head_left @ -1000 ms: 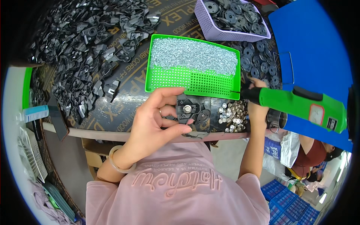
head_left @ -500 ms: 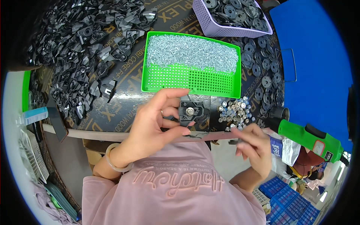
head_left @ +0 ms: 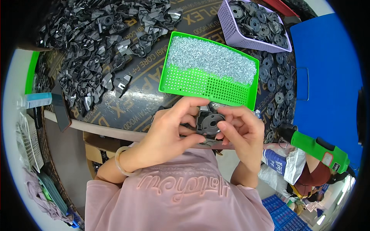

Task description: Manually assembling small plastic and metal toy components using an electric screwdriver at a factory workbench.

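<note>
Near the table's front edge, my left hand (head_left: 169, 129) is closed around the sides of a small black plastic housing (head_left: 200, 115). A round black disc (head_left: 211, 122) with a centre hole lies against the housing's upper face. My right hand (head_left: 246, 133) pinches this disc at its right rim, thumb on top. Beyond both hands stands a green perforated tray (head_left: 227, 92) with a heap of small silver screws (head_left: 212, 56) along its far side. Small silver metal pieces (head_left: 257, 113) peek out beside my right hand, which hides most of that pile.
Black plastic housings (head_left: 88, 57) are heaped at the far left. A purple basket (head_left: 252, 42) of black discs stands at the far right, with loose discs (head_left: 279, 98) below it. A green power screwdriver (head_left: 318, 150) lies at the right edge beside a blue surface (head_left: 327, 69).
My right hand has come left from beside the silver pieces and now holds a black disc over the housing, covering its silver centre. The whole view has shifted, moving the tray rightward.
</note>
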